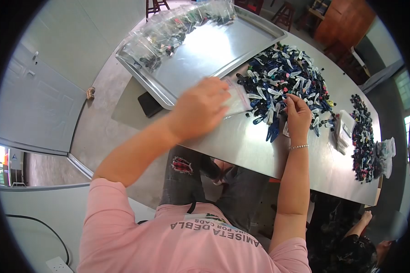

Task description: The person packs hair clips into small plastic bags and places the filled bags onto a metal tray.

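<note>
My left hand (200,109) is over the table beside a stack of clear plastic bags (236,97), blurred by motion; whether it holds anything is hidden. At the near edge of a big pile of hair clips (284,75), blue, white and black, my right hand (299,113) has thumb and forefinger pinched together, and what is between them is too small to name. A metal tray (191,63) lies behind my left hand, with filled plastic bags (161,36) in a row along its far left side.
A second pile of clips (363,136) lies at the right end of the metal table (250,150). Near it are a stack of packets (344,132) and clear bags (385,157). A dark flat object (149,104) sits by the tray. Another person (351,236) is at the lower right.
</note>
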A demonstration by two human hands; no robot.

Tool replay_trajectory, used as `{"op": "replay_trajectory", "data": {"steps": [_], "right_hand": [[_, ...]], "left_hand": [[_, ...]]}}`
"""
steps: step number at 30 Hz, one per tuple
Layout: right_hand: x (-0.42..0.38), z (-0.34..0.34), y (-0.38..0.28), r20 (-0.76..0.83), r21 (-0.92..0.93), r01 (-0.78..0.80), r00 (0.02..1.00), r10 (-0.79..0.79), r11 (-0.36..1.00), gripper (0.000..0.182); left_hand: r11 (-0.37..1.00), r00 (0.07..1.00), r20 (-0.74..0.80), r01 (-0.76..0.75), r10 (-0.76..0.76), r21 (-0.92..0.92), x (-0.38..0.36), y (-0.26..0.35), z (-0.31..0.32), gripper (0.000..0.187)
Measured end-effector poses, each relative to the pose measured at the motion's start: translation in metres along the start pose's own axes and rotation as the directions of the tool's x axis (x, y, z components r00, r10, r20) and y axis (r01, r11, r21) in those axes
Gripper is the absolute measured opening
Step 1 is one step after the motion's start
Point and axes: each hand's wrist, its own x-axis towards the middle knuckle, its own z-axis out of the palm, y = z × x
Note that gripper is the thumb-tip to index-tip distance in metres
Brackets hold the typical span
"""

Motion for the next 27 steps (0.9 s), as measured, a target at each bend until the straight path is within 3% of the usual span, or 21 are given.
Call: {"op": "replay_trajectory", "data": {"steps": [1, 3, 4, 6, 7, 10, 12, 16, 18, 25, 27], "right_hand": [[0.0, -0.001, 0.0, 0.003, -0.015, 0.001, 1.0, -0.001, 1.0, 0.017], [0.0, -0.003, 0.002, 0.021, -0.035, -0.01, 1.0, 0.011, 0.999, 0.018], [0.001, -0.003, 0.002, 0.02, -0.042, -0.013, 1.0, 0.014, 0.999, 0.019], [0.0, -0.003, 0.001, 0.021, -0.03, -0.003, 1.0, 0.004, 1.0, 0.019], [0.0, -0.003, 0.0, 0.014, -0.028, -0.007, 1.0, 0.007, 1.0, 0.019], [0.0, -0.002, -0.003, 0.008, -0.052, 0.006, 1.0, -0.006, 0.999, 0.018], [0.0, -0.002, -0.003, 0.007, -0.062, 0.016, 1.0, -0.016, 0.998, 0.018], [-0.001, -0.001, -0.003, 0.008, -0.054, 0.018, 1.0, -0.017, 0.998, 0.017], [-0.001, 0.0, -0.004, -0.001, -0.05, 0.03, 1.0, -0.03, 0.998, 0.016], [-0.002, 0.001, -0.007, 0.008, -0.071, 0.055, 0.998, -0.055, 0.996, 0.015], [-0.004, 0.0, -0.01, 0.03, -0.03, 0.033, 0.999, -0.033, 0.999, 0.016]], "left_hand": [[1.0, 1.0, -0.002, -0.002, 0.002, -0.003, -0.001, 0.009, 0.014, 0.027], [0.973, 0.982, 0.15, 0.08, -0.114, 0.217, -0.006, 0.018, 0.04, 0.022], [0.974, 0.983, 0.15, 0.076, -0.109, 0.212, -0.009, 0.015, 0.05, 0.022], [0.911, 0.904, 0.4, -0.03, -0.151, 0.412, -0.01, 0.009, 0.064, 0.016], [0.911, 0.903, 0.405, -0.037, -0.145, 0.41, -0.012, 0.007, 0.068, 0.016], [0.919, 0.92, 0.373, -0.043, -0.117, 0.393, -0.013, 0.006, 0.067, 0.012], [0.957, 0.948, 0.285, 0.06, -0.143, 0.283, -0.011, 0.006, 0.06, 0.01], [0.951, 0.941, 0.236, 0.183, -0.243, 0.251, -0.012, 0.005, 0.059, 0.011], [0.966, 0.953, 0.163, 0.248, -0.257, 0.073, -0.012, 0.003, 0.055, 0.015], [0.949, 0.938, 0.143, 0.314, -0.315, 0.034, -0.001, 0.005, 0.043, 0.019], [0.928, 0.934, -0.123, 0.305, -0.335, -0.214, 0.008, 0.009, 0.045, 0.017]]}}
